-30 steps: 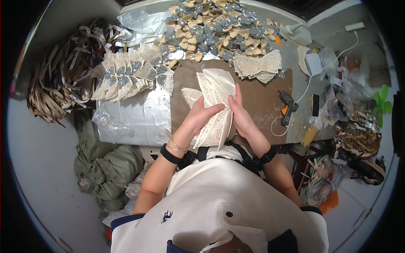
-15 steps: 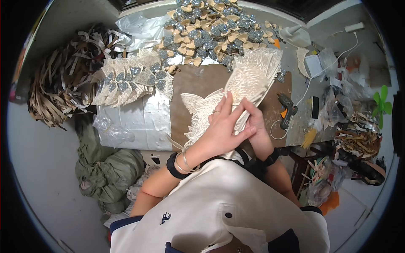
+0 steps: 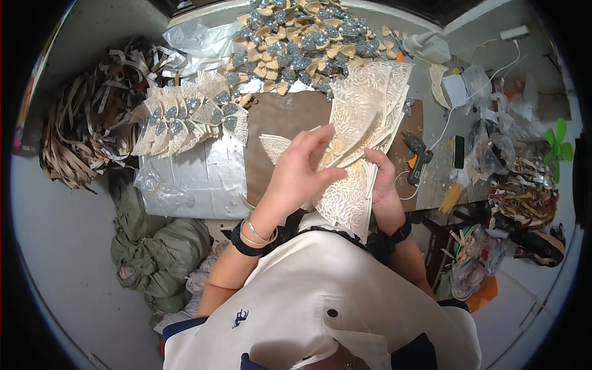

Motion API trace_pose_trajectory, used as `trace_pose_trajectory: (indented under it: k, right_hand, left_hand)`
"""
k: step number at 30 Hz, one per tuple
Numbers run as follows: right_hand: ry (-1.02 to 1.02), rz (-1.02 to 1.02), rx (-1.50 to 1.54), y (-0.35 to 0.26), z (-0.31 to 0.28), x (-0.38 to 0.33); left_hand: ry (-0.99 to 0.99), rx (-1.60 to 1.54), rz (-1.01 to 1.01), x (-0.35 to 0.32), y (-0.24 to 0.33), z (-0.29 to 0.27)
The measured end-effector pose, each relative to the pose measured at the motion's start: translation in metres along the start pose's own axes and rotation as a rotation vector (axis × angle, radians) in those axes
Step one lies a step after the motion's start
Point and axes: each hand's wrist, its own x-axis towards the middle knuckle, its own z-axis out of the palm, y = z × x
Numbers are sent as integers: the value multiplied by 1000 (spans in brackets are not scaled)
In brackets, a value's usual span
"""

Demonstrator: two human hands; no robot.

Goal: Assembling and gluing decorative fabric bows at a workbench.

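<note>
A stack of cream, bow-shaped lace pieces (image 3: 370, 111) stands slightly fanned in front of me, its lower end near my shirt. My right hand (image 3: 383, 182) closes on the right edge of the stack around its narrow middle, thumb uppermost. My left hand (image 3: 301, 168) is at the stack's left side with thumb and fingers apart; its fingertips reach the narrow middle, and whether they press on it is hard to see. Left of that hand, a separate cream lace tip (image 3: 274, 147) shows on the brown board (image 3: 277, 111), partly hidden by the hand.
Grey glittery and tan bows (image 3: 302, 46) are heaped at the back. A row of lace bows with glittery centres (image 3: 185, 117) lies left, near bundled ribbon strips (image 3: 86, 123). A glue gun (image 3: 418, 157) with a white cord, a phone (image 3: 459, 152) and a green fan (image 3: 558, 148) are right.
My hands have moved apart from their earlier overlap. The left has drawn back leftward, its fingers parting; the right now grips the stack's edge. The stack's lower part has swung right.
</note>
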Motion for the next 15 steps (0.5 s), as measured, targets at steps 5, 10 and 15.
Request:
trace_pose_trajectory:
  k: [5, 10, 15]
  right_hand:
    - [45, 75, 16, -7, -7, -4]
    - [40, 75, 27, -8, -7, -8]
    - [61, 95, 70, -6, -3, -11]
  left_hand:
    - [49, -23, -113, -5, 13, -4]
    - [90, -30, 35, -10, 15, 3]
    - [27, 175, 105, -17, 15, -1]
